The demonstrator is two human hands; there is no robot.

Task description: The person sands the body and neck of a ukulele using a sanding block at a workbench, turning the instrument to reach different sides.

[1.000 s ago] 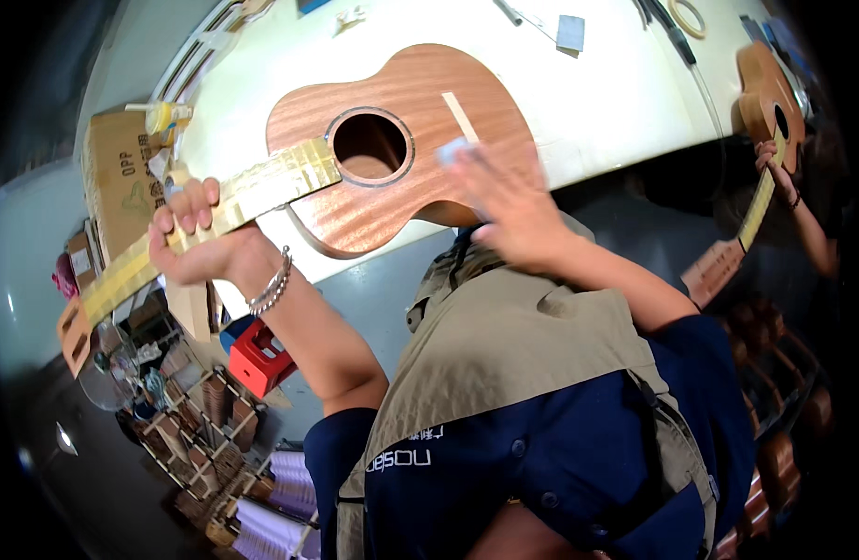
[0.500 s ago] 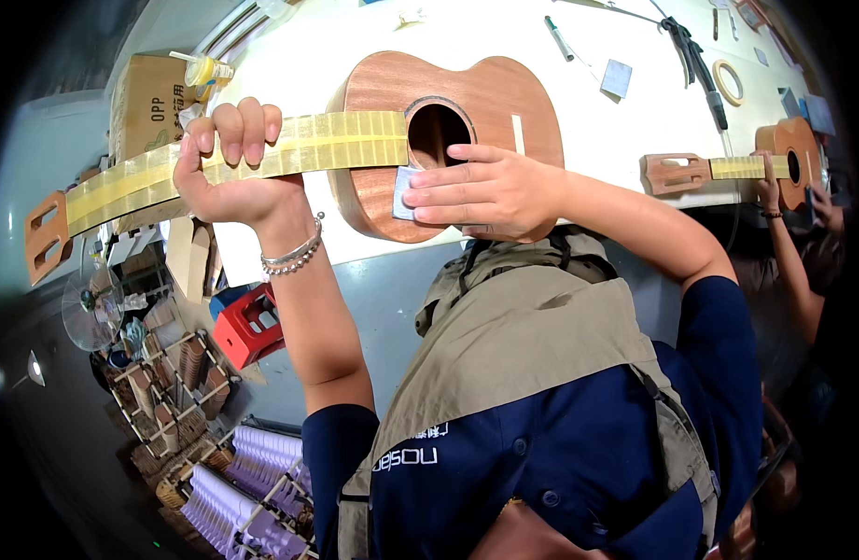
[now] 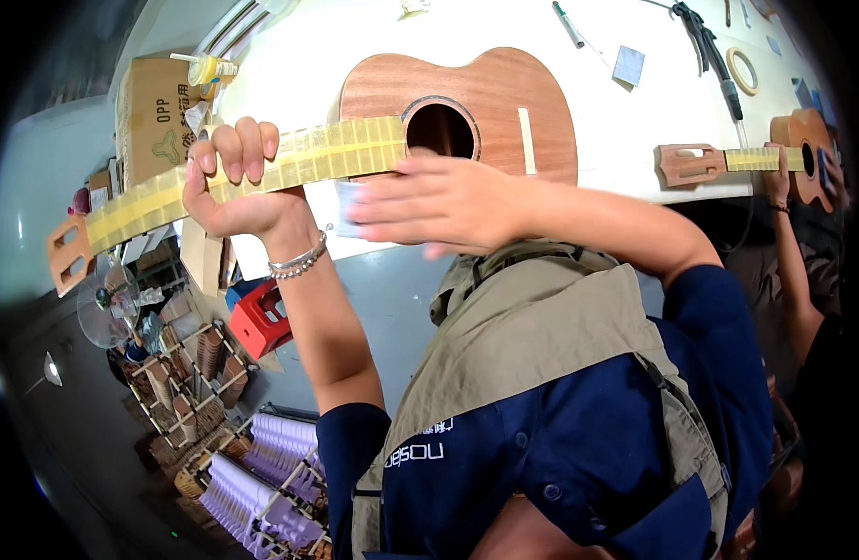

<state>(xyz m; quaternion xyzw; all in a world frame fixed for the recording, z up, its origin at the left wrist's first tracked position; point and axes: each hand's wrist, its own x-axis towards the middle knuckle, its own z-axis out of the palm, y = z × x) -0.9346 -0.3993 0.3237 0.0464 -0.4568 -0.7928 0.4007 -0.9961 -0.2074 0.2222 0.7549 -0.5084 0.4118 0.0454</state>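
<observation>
A brown wooden ukulele (image 3: 515, 110) lies face up on the white table, its body in front of me and its neck pointing left. Yellow tape covers the fretboard (image 3: 341, 147). My left hand (image 3: 235, 177) is closed around the neck near the slotted headstock (image 3: 70, 254). My right hand (image 3: 439, 203), blurred by motion, is stretched flat over the near left part of the body, below the sound hole. Under its fingertips is a blue-grey piece of sandpaper (image 3: 347, 210), sticking out to the left; the fingers hide the rest.
Another piece of sandpaper (image 3: 628, 67), a marker (image 3: 568, 25), a black clamp (image 3: 709, 58) and a tape roll (image 3: 742, 71) lie on the table. A cardboard box (image 3: 154, 117) stands left. At right, another person's hands hold a smaller-looking ukulele (image 3: 791, 140).
My right hand has slid left with the sandpaper, from below the sound hole toward the neck end of the body. My left hand keeps its grip on the neck.
</observation>
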